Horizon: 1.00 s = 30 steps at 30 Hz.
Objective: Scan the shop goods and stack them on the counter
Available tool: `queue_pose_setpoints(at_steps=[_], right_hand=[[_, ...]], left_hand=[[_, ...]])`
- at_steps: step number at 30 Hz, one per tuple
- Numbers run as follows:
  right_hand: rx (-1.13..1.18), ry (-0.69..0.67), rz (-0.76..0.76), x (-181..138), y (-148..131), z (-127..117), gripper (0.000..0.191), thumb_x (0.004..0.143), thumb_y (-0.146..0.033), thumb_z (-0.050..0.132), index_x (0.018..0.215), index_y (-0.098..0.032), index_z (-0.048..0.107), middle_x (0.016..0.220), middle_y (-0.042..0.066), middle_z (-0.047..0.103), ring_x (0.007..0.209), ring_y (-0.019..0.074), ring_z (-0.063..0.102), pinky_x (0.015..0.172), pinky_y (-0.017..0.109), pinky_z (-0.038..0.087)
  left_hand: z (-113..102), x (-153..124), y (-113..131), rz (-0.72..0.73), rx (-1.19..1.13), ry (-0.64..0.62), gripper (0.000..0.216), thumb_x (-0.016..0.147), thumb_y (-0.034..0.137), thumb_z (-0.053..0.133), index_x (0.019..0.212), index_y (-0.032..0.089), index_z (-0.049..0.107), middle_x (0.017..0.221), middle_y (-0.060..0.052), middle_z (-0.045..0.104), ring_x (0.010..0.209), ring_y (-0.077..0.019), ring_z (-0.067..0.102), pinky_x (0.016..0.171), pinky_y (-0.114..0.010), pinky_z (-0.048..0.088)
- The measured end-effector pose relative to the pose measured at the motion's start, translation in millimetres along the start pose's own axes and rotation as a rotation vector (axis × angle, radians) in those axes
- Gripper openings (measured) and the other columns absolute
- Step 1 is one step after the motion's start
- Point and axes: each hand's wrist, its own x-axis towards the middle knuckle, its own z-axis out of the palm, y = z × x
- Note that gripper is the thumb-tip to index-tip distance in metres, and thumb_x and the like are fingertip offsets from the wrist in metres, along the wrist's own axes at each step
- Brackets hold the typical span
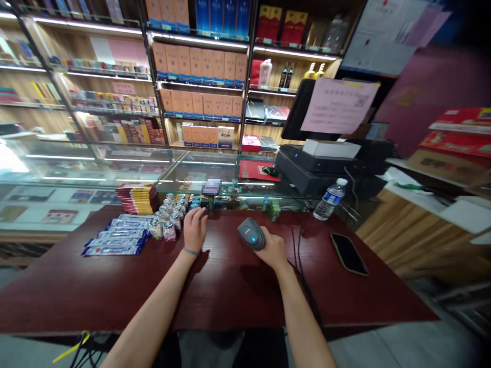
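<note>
My right hand (274, 248) is wrapped round a dark grey barcode scanner (251, 234), its blue light lit and its head tilted toward the upper left. A cable trails from that hand along the table. My left hand (195, 228) is open, fingers reaching forward beside a cluster of small capped jars (169, 230); whether a fingertip touches one cannot be made out. Left of the jars lie several blue and white packets (117, 240) in an overlapping row. Behind them stands a stack of red and yellow packs (138, 198).
On the dark red table (230, 301) a phone (349, 254) lies at the right. A water bottle (330, 199) leans in view near the glass counter (215, 166). Behind it stand a monitor (297, 110) with a pink paper and a black cash drawer (307, 174).
</note>
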Motion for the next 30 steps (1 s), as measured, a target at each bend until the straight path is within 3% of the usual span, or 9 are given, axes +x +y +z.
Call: queue_pose_setpoints(at_steps=[3,6,10,14,19,25,30], right_hand=[[-0.057,0.104,0.124,-0.5,14.8,-6.3,0.032,0.076,-0.039,0.065,0.102,-0.020,0.064,0.067,0.005,0.073,0.063,0.0234,0.071,0.057,0.025,0.041],[-0.102,0.188,0.226,-1.6,28.4,-11.2,0.030,0.079,-0.041,0.063,0.099,-0.019,0.064,0.067,0.006,0.073,0.061,0.0234,0.071,0.056,0.025,0.040],[-0.169,0.261,0.297,-3.5,43.1,-16.3,0.028,0.080,-0.040,0.061,0.098,-0.019,0.063,0.069,0.006,0.073,0.061,0.0252,0.071,0.055,0.027,0.041],[-0.167,0.305,0.342,-5.4,51.6,-19.8,0.028,0.080,-0.039,0.060,0.100,-0.019,0.063,0.067,0.006,0.072,0.060,0.0255,0.070,0.055,0.027,0.043],[-0.132,0.326,0.364,-5.9,54.4,-20.9,0.028,0.080,-0.038,0.061,0.100,-0.019,0.063,0.068,0.006,0.072,0.061,0.0258,0.071,0.055,0.027,0.045],[-0.116,0.328,0.387,-6.1,55.0,-20.4,0.030,0.079,-0.039,0.062,0.101,-0.018,0.063,0.068,0.007,0.072,0.061,0.0267,0.071,0.055,0.028,0.047],[-0.112,0.334,0.374,-6.6,55.4,-20.5,0.030,0.080,-0.039,0.061,0.101,-0.018,0.063,0.068,0.007,0.072,0.062,0.0268,0.072,0.056,0.028,0.047]], left_hand=[[35.8,8.1,26.8,0.040,-0.090,-0.197,0.042,0.094,0.023,0.054,0.136,0.022,0.053,0.120,-0.012,0.057,0.117,-0.0240,0.055,0.105,-0.044,0.046],[91.7,14.2,51.0,0.025,-0.182,-0.399,0.055,0.091,0.017,0.054,0.145,0.023,0.043,0.130,-0.013,0.049,0.124,-0.0242,0.051,0.109,-0.044,0.043],[168.9,15.5,74.8,-0.024,-0.248,-0.525,0.062,0.086,0.010,0.055,0.146,0.021,0.044,0.137,-0.016,0.042,0.130,-0.0275,0.047,0.111,-0.045,0.040],[217.6,12.6,88.3,-0.075,-0.232,-0.598,0.065,0.083,0.008,0.054,0.146,0.023,0.046,0.140,-0.017,0.041,0.126,-0.0293,0.050,0.107,-0.048,0.042],[236.7,9.3,93.5,-0.111,-0.196,-0.615,0.060,0.085,0.010,0.053,0.143,0.027,0.049,0.139,-0.015,0.043,0.124,-0.0295,0.051,0.104,-0.048,0.043],[240.7,8.2,98.3,-0.140,-0.314,-0.510,0.043,0.086,0.010,0.052,0.127,0.023,0.058,0.130,-0.012,0.051,0.119,-0.0242,0.053,0.104,-0.042,0.043],[243.8,10.5,99.0,-0.167,-0.344,-0.495,0.027,0.089,0.017,0.055,0.115,0.023,0.057,0.115,-0.008,0.060,0.108,-0.0228,0.058,0.097,-0.039,0.046]])
